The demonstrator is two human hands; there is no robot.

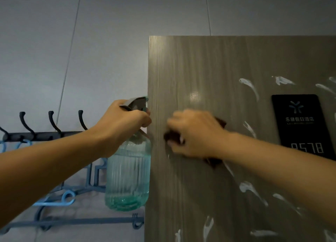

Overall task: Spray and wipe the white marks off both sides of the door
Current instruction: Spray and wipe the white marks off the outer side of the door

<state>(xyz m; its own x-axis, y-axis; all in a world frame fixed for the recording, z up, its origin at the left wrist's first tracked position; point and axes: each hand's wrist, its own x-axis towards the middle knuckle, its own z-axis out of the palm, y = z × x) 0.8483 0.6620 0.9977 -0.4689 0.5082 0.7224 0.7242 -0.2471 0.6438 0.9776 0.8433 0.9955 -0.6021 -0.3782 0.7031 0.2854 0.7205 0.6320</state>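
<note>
The grey wood-grain door (pixel 209 69) fills the right half of the view. White marks (pixel 250 86) streak its middle and lower right. My right hand (pixel 194 132) presses a dark brown cloth (pixel 215 161) against the door near its left edge; the hand is blurred with motion. My left hand (pixel 123 121) grips the neck and trigger of a ribbed green-tinted spray bottle (pixel 127 180), held just left of the door's edge with a little liquid in its bottom.
A black number plate (pixel 303 125) is fixed to the door at the right. Black coat hooks (pixel 52 121) line the tiled wall at the left, with blue hangers (pixel 54 201) and a grey rack below them.
</note>
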